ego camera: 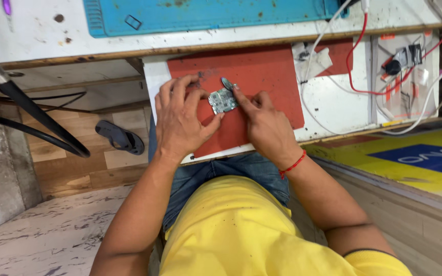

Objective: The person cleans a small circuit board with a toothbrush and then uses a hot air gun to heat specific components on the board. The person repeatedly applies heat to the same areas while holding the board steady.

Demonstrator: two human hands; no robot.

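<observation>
Circuit board, small and silvery, lies on the red mat pinched between the left hand thumb and the right hand fingertips. Both hands grasp its edges. A grey oval part sits just beyond the right index fingertip.

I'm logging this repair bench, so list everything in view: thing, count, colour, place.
circuit board: one, silver-grey, on the red mat, between both hands
small oval part: one, dark grey, just above the board
red mat: one, red, on the pull-out shelf
blue mat: one, blue, on the white desk at top
red wire: one, right of the red mat
sandal: one, dark, on the wooden floor
left hand: on the board's left edge
right hand: fingertip at the board's upper right
</observation>
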